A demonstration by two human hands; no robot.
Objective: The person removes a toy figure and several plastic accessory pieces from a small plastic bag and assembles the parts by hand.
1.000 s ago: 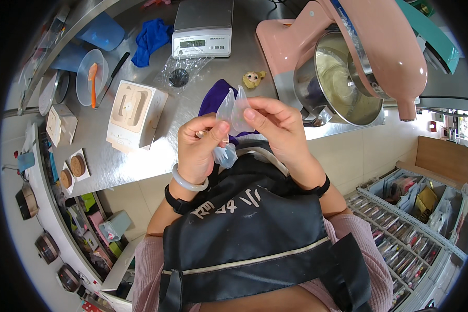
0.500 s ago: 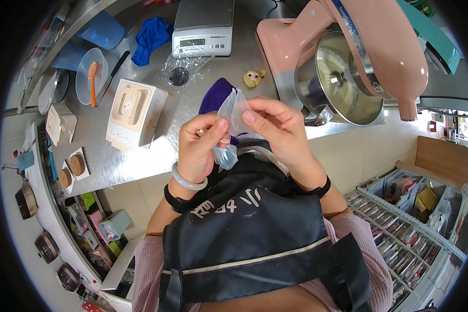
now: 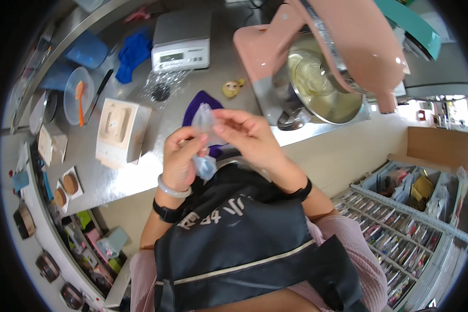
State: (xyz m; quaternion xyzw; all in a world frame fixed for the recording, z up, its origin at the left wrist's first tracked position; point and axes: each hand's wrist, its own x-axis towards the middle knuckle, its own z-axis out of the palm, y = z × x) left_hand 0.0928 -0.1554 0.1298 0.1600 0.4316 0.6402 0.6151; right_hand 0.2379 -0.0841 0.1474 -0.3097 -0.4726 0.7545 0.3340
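Over the counter's front edge, both my hands hold a small translucent plastic bag (image 3: 205, 119). My left hand (image 3: 178, 160) is closed round its lower part, and a bluish gathered portion (image 3: 205, 167) hangs out beneath the fingers. The top of the bag is pinched between the thumb and fingers of my right hand (image 3: 250, 136), which is slightly blurred. Just behind the hands lies a purple pointed piece (image 3: 202, 97) on the counter, partly hidden by them. Beyond it rests a small yellow figure head (image 3: 230, 89).
A pink stand mixer (image 3: 348, 36) with a steel bowl (image 3: 354, 112) of pale cream stands right. Behind are a scale (image 3: 182, 31), a blue cloth (image 3: 131, 54) and crumpled clear film (image 3: 158, 83). Leftward: a white box (image 3: 139, 136), and a translucent bowl (image 3: 70, 86) with an orange spatula (image 3: 80, 109).
The whole view has shifted, so the counter things sit farther left. My hands keep their pinch on the bag, the right fingers slightly repositioned. The cream in the mixer bowl looks different.
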